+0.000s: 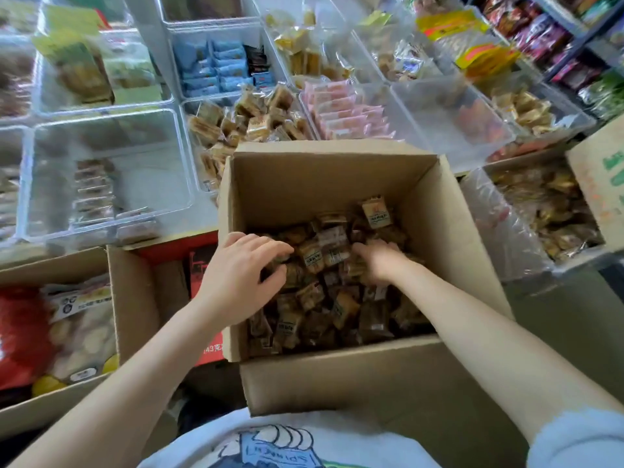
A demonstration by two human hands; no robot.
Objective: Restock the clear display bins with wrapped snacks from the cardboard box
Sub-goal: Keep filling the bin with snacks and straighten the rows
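Wrapped snacks (332, 285) under both hands' fingers (275, 251).

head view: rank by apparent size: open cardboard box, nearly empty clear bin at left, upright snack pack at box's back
1. Open cardboard box, though nearest the camera.
2. Nearly empty clear bin, clearly smaller in frame.
3. Upright snack pack, smallest by far.

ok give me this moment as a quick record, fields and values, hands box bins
left hand: in the cardboard box, fingers curled over the wrapped snacks
right hand: deeper in the same pile, fingers buried among the packets
box contents: brown wrapped snacks covering the bottom, well below the rim
bin behind box: holds similar tan packets
bin to the left: mostly bare, a short row of packets
pink packets: lined up in a bin to the right
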